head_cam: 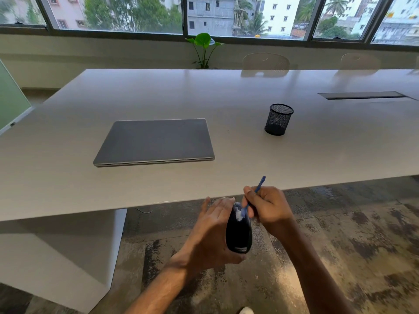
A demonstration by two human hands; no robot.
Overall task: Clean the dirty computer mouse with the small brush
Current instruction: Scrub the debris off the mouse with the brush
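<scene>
A black computer mouse (239,236) is held in the air below the table's near edge, its top facing me. My left hand (209,232) grips it from the left side, fingers pointing up along it. My right hand (267,208) pinches a small blue-handled brush (254,196). The brush's white bristles touch the front end of the mouse, and its handle sticks up to the right past my fingers.
A white table (204,96) spreads ahead with a closed grey laptop (156,141), a black mesh pen cup (278,120) and a cable slot (362,95). Two chairs and a potted plant (204,48) stand beyond it by the windows. Mottled floor lies below my hands.
</scene>
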